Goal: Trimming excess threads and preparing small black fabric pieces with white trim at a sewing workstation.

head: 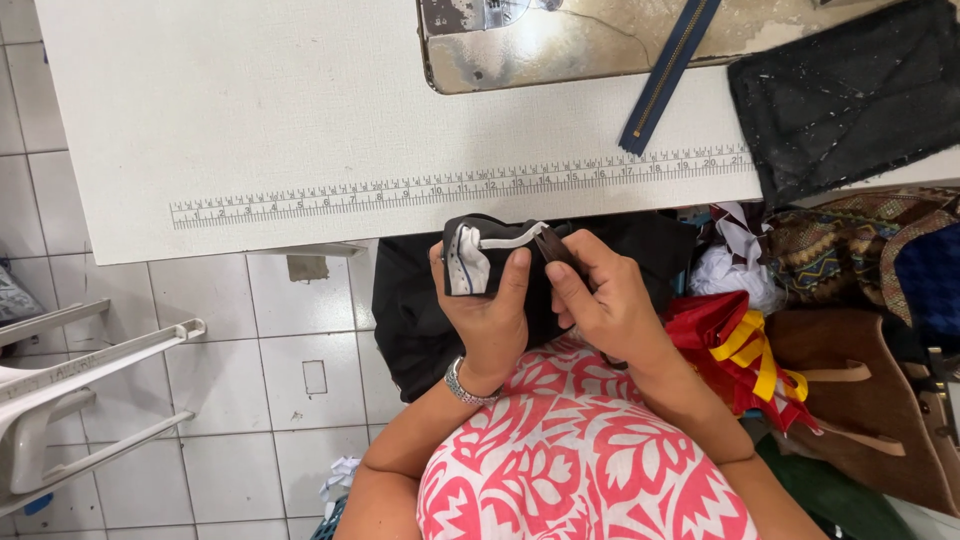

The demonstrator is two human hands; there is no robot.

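At frame centre your left hand (487, 310) grips a small black fabric piece (480, 255) with white lining, thumb pressed on its face; just right, your right hand (600, 300) pinches its dark brown strap (552, 245), fingers closed; white table (250, 120) above; fabric pile (800, 300) at right

I see a white work table (300, 110) with a printed ruler strip (460, 185) filling the upper frame, brightly and evenly lit. Pale square floor tiles (270, 400) cover the lower left, where a white plastic chair (70, 380) juts in from the edge.
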